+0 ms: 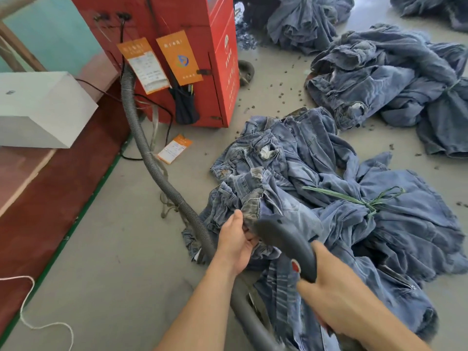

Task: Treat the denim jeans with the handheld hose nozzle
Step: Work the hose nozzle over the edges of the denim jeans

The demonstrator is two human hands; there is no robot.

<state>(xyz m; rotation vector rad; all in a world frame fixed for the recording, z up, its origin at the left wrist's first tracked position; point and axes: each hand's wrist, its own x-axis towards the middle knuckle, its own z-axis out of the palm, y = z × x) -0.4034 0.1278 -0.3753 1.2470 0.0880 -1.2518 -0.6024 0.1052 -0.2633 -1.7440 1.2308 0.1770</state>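
Left hand: pinching jeans waistband fold, thumb on top.
Right hand: wrapped round hose nozzle handle.

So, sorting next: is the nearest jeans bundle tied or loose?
Tied: green string knots the jeans bundle at its gathered middle.

Bare forearms (no sleeves), ringless fingers

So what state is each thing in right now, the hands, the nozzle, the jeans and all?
Left hand: pinches the denim edge.
Right hand: grips the nozzle handle.
Nozzle: tip against the held jeans.
Jeans: crumpled on the floor, bundle tied with green string.
Hose: snaking across the floor from the red cabinet.
Tag: lying on the floor.
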